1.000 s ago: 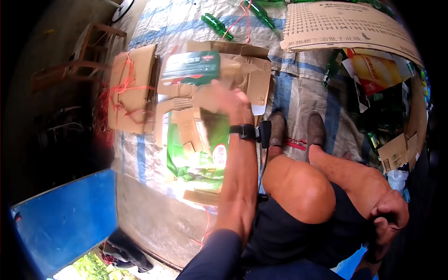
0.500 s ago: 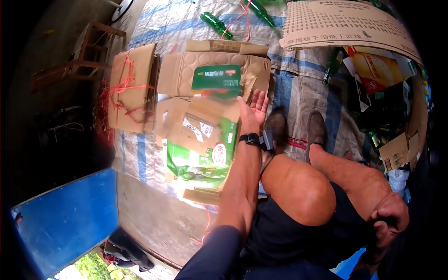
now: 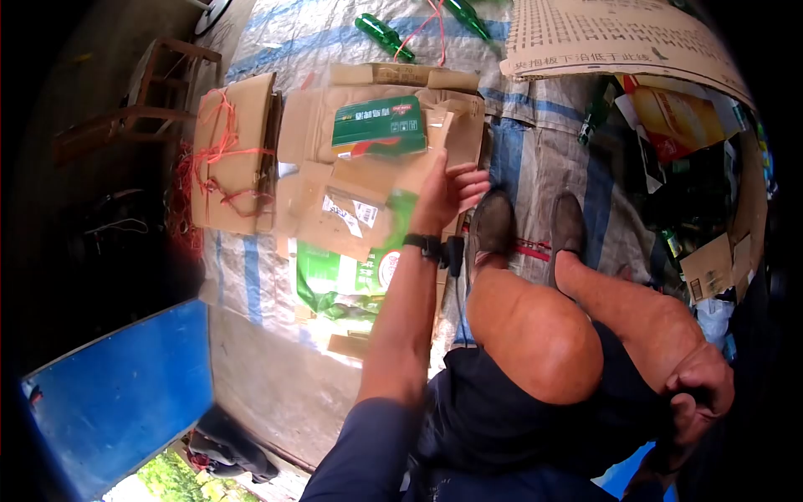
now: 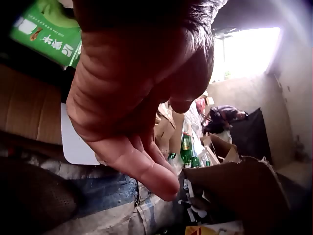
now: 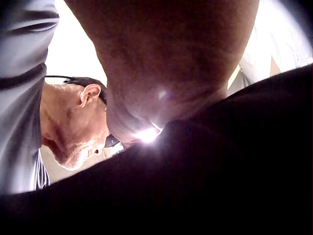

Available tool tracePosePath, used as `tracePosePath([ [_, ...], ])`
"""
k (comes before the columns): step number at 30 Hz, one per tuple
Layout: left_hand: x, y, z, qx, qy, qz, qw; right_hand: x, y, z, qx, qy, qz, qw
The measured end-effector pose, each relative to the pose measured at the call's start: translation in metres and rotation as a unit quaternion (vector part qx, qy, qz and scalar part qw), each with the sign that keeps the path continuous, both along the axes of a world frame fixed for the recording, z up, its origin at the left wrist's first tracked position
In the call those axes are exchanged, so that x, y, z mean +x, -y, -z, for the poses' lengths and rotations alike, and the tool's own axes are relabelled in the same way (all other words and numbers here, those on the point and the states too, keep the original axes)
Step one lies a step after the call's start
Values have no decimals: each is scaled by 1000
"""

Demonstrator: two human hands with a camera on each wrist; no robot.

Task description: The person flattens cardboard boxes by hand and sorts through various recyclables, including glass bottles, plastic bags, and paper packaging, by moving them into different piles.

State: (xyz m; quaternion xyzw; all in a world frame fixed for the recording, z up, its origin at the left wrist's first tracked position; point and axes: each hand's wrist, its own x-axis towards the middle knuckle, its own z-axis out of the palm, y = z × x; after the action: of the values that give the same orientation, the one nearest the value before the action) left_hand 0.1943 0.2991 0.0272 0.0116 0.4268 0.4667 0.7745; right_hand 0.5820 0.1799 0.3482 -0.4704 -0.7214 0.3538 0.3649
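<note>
In the head view the left hand [image 3: 450, 194] is beside the right part of a pile of flattened cardboard [image 3: 305, 125], fingers loosely bent; its thumb side meets a brown flap, and contact is unclear. The left wrist view shows this hand [image 4: 127, 88] close up, with nothing visible in its fingers. On the pile lie a green printed panel [image 3: 379, 125], a brown piece with torn white labels [image 3: 335, 238] and a green-and-white printed sheet [image 3: 322, 272]. The right hand [image 3: 701, 385] rests loosely curled on the person's leg; the right wrist view is mostly dark.
Left of the pile is a cardboard bundle [image 3: 238, 180] tied with red string. Green bottles [image 3: 383, 36] lie beyond it. A large cardboard sheet [image 3: 619, 42] and an open box of bottles are at the right. The person's shoes [image 3: 493, 224] stand beside the pile.
The left hand has swept right from over the pile and turned, then moved slightly left. The green panel has shifted right overall, and the labelled brown piece now lies over the sheet. The right hand stays put.
</note>
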Motion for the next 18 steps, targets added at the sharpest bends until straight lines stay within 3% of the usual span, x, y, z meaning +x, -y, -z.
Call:
tracePosePath([
  [1, -3, 10, 0, 11, -58, 74, 996, 0, 1, 0, -6, 3, 7, 1000],
  [2, -8, 22, 0, 8, -122, 72, 990, 1, 1, 0, -9, 3, 7, 1000],
  [4, -20, 47, -23, 11, -339, 17, 941, 0, 2, 0, -1, 7, 13, 1000],
  [5, -35, 60, -19, 30, -387, -17, 922, -1, 2, 0, -3, 7, 13, 1000],
  [6, -48, 72, -15, 46, -514, -43, 856, -3, 2, 0, -2, 4, 16, 1000],
  [7, -72, 84, 16, 99, -666, -53, 738, -3, 2, -1, 0, 2, 19, 1000],
  [8, -86, 96, 17, 118, -728, -56, 673, -1, 2, -2, -12, 4, 15, 1000],
  [11, -105, 121, 1, 49, -818, 29, 572, -6, -1, -5, -15, -5, -37, 999],
  [13, -105, 128, 0, 76, -855, 57, 511, -8, -7, -6, -3, -4, -57, 998],
  [14, -107, 128, -1, 68, -854, 83, 509, -6, -9, -8, 1, 4, -67, 998],
  [15, -118, 131, 22, 85, -880, 87, 459, -3, -7, -7, 33, 38, -57, 997],
  [16, -122, 130, 27, 96, -871, 81, 476, -8, -17, -4, 28, -5, -82, 996],
  [18, -116, 124, 25, 152, -847, 49, 507, -15, -30, -18, 44, 23, -112, 992],
])
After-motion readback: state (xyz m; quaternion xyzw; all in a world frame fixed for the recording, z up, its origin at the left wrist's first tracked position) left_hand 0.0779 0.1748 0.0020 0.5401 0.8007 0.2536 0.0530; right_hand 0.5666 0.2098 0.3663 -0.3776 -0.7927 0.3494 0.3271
